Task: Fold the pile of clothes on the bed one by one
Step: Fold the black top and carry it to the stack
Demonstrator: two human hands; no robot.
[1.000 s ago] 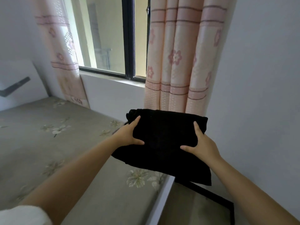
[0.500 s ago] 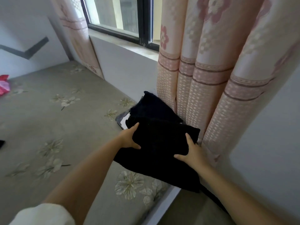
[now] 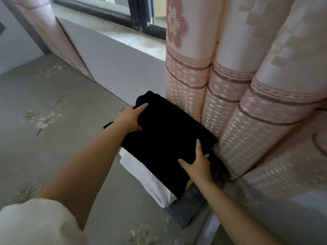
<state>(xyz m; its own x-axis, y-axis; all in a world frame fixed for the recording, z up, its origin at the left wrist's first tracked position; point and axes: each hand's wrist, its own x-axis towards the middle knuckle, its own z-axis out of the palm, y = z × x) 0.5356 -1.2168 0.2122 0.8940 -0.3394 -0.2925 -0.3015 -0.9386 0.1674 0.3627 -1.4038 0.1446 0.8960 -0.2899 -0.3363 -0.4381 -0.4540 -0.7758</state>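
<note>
Head view: folded black garment (image 3: 168, 138) sits centre frame on top of a folded white garment (image 3: 146, 179), with a grey folded piece (image 3: 185, 211) underneath at lower centre. Stack is on the bed (image 3: 53, 138), near its right edge, just beside the pink patterned curtain (image 3: 230, 103). Left hand (image 3: 130, 118) grips the black garment's far-left edge, index finger extended along it, thumb on top. Right hand (image 3: 198, 162) grips the near-right edge, thumb and index finger spread on top. White sleeve (image 3: 35, 223) at lower left. Window sill (image 3: 138, 39) at upper centre.
</note>
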